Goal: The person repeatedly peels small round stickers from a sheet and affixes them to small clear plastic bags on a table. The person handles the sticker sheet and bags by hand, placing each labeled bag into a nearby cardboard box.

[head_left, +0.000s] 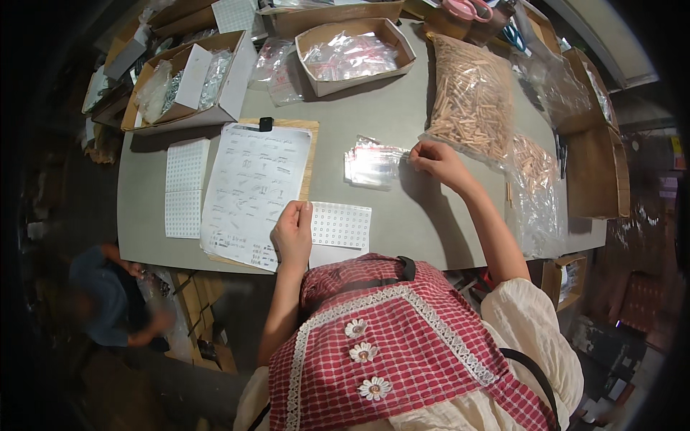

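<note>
My left hand [293,231] is closed at the left edge of a white sheet printed with rows of small squares [341,224], thumb against its upper corner. The sheet is close to my body at the table's near edge. Farther off, a loose stack of small clear zip bags [372,167] lies on the grey table. At the right end of that stack my right hand [440,165] pinches a bag's edge between thumb and fingertips; the fingers partly hide the spot. Left of my left hand lies a clipboard [314,136] with a printed paper [251,187].
Two more square-printed sheets [185,188] lie left of the clipboard. At the back stand a carton of clear bags [323,87] and a divided box of hardware packs [233,90]. Bags of wooden dowels [471,97] fill the right side. A person [108,294] is lower left.
</note>
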`<state>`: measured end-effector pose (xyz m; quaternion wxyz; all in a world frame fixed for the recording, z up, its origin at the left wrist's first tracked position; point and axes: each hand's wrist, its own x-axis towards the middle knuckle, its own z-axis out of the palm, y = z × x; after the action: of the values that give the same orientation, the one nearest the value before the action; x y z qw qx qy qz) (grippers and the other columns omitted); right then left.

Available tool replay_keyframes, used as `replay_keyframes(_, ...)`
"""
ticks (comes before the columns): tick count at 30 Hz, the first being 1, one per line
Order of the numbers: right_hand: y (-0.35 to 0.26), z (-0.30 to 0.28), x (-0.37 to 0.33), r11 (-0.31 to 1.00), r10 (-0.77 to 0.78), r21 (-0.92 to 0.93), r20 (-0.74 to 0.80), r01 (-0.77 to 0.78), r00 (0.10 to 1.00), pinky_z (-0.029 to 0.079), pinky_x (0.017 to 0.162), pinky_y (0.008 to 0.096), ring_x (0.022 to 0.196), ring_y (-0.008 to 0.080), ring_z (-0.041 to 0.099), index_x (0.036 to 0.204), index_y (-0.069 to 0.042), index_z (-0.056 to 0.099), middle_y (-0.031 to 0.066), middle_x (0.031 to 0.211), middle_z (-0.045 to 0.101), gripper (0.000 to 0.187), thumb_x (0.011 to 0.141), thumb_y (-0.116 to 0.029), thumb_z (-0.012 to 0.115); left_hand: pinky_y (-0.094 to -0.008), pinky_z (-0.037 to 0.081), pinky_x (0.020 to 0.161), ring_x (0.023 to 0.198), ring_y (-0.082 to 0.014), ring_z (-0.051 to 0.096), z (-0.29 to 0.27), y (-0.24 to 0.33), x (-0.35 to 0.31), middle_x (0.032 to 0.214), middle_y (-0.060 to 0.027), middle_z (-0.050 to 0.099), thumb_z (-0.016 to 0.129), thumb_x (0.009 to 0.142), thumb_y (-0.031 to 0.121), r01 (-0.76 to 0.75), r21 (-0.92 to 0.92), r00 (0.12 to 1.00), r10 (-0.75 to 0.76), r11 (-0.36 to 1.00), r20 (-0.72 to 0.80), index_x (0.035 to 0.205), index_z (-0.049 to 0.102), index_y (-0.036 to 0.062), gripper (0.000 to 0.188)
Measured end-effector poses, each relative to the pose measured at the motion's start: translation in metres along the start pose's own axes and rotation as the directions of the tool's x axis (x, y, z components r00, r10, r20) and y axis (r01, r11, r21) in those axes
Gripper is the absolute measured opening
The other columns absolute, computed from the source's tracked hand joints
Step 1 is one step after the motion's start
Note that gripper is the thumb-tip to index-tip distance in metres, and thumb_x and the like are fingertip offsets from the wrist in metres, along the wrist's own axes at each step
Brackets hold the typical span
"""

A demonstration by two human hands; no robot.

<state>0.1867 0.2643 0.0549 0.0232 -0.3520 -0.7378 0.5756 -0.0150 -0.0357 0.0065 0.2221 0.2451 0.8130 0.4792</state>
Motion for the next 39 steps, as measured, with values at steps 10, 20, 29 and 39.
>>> replay_keyframes(10,0.007,0.016,0.018,0.746,-0.181,-0.666,-0.185,0.013,0.966,0.054,0.077,0.0468,0.086,0.0376,0.070,0.096,-0.003,0.069,0.0181,0.088,0.073,0.024,0.083,-0.022,0.071,-0.0310,0.045,0.060,0.060,-0.0137,0.052,0.003,-0.003,-0.003,0.066,-0.0077,0.060,0.062,0.103,0.025,-0.069,-0.165,0.995,0.056,0.984,-0.083,0.092,0.065,0.0006,0.027)
replay_keyframes(20,-0.065,-0.031,0.097,0.980,0.016,0.198,-0.140,0.012,0.990,0.027,0.042,0.0247,0.046,0.0040,0.039,0.084,-0.008,0.066,-0.0048,0.062,0.051,0.021,0.097,-0.023,0.071,-0.0421,0.050,0.065,0.073,-0.0352,0.067,0.002,-0.005,-0.006,0.081,-0.0155,0.068,0.064,0.099,0.021,-0.079,0.017,0.992,0.080,0.997,-0.101,0.092,0.066,0.0022,0.021)
replay_keyframes(29,-0.064,0.015,0.071,0.571,-0.553,-0.747,-0.044,0.340,0.832,0.051,0.057,0.0412,0.060,0.0281,0.068,0.145,-0.009,0.054,0.0152,0.069,0.068,0.050,0.096,-0.018,0.063,-0.0396,0.049,0.063,0.071,-0.0307,0.065,-0.003,0.013,-0.011,0.076,-0.0142,0.065,0.065,0.099,0.017,-0.142,0.008,0.975,0.141,0.990,-0.173,0.091,0.065,0.0025,0.017)
replay_keyframes(39,0.010,0.016,-0.050,0.636,-0.116,-0.764,0.041,0.106,0.992,0.051,0.060,0.0432,0.064,0.0324,0.067,0.137,-0.011,0.059,0.0143,0.072,0.068,0.045,0.094,-0.023,0.066,-0.0347,0.049,0.062,0.065,-0.0219,0.061,0.004,0.000,-0.010,0.074,-0.0109,0.065,0.063,0.102,0.019,-0.115,0.016,0.985,0.116,0.993,-0.128,0.093,0.064,0.0010,0.021)
